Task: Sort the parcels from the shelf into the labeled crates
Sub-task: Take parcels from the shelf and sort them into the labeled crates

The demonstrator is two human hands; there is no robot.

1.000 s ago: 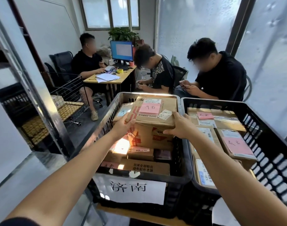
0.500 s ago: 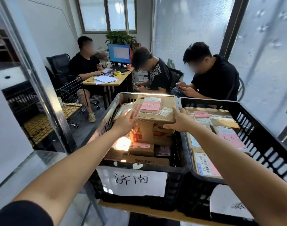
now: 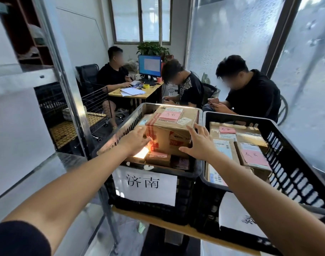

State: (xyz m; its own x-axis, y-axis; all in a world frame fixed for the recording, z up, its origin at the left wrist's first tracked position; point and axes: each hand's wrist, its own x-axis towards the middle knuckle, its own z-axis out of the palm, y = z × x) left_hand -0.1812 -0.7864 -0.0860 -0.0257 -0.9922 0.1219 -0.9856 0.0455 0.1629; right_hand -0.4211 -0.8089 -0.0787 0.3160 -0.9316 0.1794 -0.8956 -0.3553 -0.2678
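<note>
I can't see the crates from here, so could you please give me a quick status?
Both hands open: left hand and right hand flank the big box. Box sits atop parcels in left crate. Nothing in the way.

White wall (image 3: 80,34), daylit window (image 3: 150,19) at back; wooden desk (image 3: 150,91), monitor (image 3: 149,65), plant (image 3: 152,48); frosted glass (image 3: 228,43) right.

Small parcel office — black crates (image 3: 185,200) of taped parcels (image 3: 174,130), metal shelving (image 3: 69,89), desk (image 3: 148,93) with monitor (image 3: 149,65), seated people (image 3: 250,93)
</note>
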